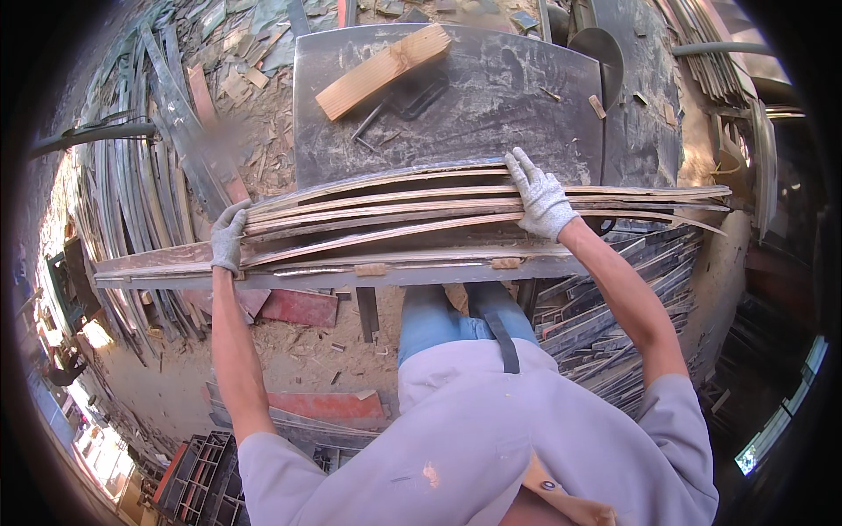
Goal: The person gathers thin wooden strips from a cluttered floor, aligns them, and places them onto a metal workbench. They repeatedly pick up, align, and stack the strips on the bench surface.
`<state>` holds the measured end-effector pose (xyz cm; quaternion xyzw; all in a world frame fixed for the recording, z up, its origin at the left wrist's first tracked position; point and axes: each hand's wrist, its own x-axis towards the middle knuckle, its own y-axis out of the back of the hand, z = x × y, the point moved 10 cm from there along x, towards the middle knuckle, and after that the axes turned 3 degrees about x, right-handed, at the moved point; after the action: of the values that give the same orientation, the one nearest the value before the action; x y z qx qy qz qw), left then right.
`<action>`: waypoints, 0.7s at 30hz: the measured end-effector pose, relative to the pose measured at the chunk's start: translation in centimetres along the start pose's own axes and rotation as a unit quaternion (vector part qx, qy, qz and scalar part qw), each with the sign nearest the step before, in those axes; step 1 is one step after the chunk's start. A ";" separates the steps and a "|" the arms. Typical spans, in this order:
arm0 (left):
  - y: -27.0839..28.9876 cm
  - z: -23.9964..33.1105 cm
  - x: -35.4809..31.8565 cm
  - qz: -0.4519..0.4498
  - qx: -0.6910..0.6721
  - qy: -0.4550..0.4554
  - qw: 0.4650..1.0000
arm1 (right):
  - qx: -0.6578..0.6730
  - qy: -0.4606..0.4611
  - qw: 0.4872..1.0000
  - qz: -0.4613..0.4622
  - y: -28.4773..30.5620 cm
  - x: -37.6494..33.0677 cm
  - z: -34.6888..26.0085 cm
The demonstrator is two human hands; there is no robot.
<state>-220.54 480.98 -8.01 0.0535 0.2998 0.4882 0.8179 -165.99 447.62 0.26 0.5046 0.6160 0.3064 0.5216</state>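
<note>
Several bowed wooden strips lie at 12 o'clock, the left hand curled around them at 10 o'clock, the right hand laid nearly flat over them at 1 o'clock; even pressure would probably best align the layers.

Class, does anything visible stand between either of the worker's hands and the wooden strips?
Only the grey gloves. The left hand and right hand both rest against the wooden strips, with nothing else visible between.
</note>
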 end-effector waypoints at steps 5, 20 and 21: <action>0.1 -0.6 -0.1 0.006 -0.039 0.004 0.999 | 0.001 0.017 1.000 -0.022 -1.6 1.1 -0.3; 0.5 -4.8 -2.2 0.056 -0.118 0.087 0.988 | 0.020 0.022 0.999 -0.038 -4.4 1.4 -0.7; -1.0 -2.6 -2.0 0.064 -0.149 0.078 0.984 | 0.024 0.013 0.999 -0.045 -4.6 1.1 -0.2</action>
<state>-221.84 478.29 -9.62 -0.0881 0.2819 0.5818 0.7578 -167.56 447.25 -4.21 0.4854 0.6518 0.2741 0.5143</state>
